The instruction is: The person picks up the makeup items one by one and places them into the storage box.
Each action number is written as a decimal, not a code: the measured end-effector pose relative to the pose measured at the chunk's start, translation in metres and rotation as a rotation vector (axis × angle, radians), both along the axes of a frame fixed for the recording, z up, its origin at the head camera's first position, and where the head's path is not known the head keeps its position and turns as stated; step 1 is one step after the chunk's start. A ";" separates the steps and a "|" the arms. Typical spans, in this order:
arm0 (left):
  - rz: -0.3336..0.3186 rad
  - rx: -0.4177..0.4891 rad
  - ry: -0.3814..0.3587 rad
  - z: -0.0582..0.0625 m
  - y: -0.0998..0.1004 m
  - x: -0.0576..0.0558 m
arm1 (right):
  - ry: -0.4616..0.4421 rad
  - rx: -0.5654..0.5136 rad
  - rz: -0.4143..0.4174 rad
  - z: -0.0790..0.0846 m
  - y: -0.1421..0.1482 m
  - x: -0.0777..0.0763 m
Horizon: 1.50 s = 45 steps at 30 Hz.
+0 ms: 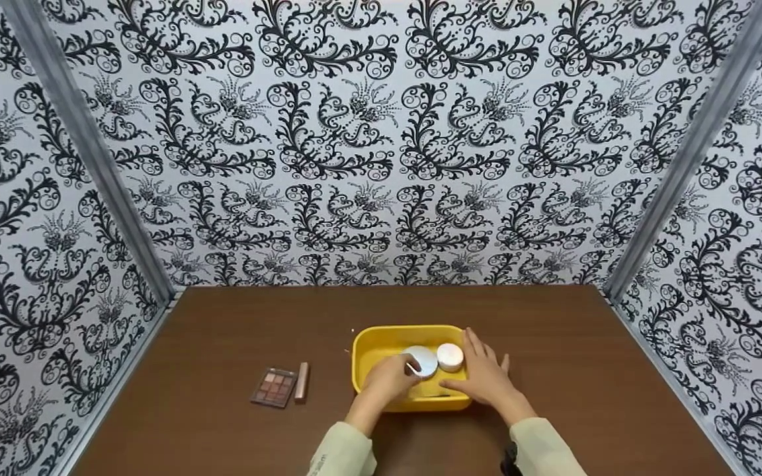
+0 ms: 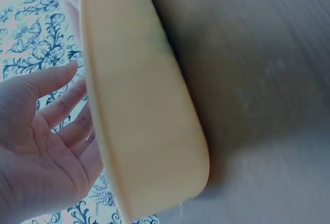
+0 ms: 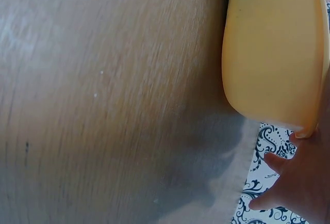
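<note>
A yellow plastic basin (image 1: 368, 337) sits on the table, with a round white flat container (image 1: 424, 360) and a smaller white jar (image 1: 450, 357) inside it. My left hand (image 1: 389, 378) reaches over the basin's near left side, its thumb and fingertips at the edge of the flat container. From the left wrist, that hand (image 2: 49, 141) shows thumb and fingers spread apart, some fingertips hidden behind the rim. On the right, my right hand (image 1: 489, 380) rests at the basin's rim with fingers extended. The right wrist view shows this hand (image 3: 296, 182) beside the basin's corner (image 3: 278, 53).
Left of the basin, a palette of brownish pans (image 1: 274, 387) lies flat on the brown table (image 1: 222, 330). A slim pinkish tube or box (image 1: 301, 382) lies right beside it. Patterned black-and-white walls (image 1: 381, 145) enclose the table at the back and sides.
</note>
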State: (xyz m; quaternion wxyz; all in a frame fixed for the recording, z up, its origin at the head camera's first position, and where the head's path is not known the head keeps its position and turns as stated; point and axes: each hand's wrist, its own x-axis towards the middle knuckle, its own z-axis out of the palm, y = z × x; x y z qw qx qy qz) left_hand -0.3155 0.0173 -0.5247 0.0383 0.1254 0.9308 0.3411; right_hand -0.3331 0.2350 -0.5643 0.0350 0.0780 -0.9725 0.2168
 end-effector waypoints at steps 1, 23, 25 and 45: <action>-0.003 0.008 0.008 0.000 -0.003 0.000 | -0.001 0.002 0.001 0.000 0.000 0.000; 0.047 0.083 0.073 0.022 -0.054 -0.003 | -0.014 0.003 -0.002 0.000 0.005 -0.002; 0.058 0.084 0.088 0.023 -0.059 -0.002 | -0.009 0.006 -0.002 0.000 0.005 -0.002; 0.244 0.023 0.158 -0.005 -0.115 0.009 | -0.031 0.025 -0.005 -0.008 0.003 -0.006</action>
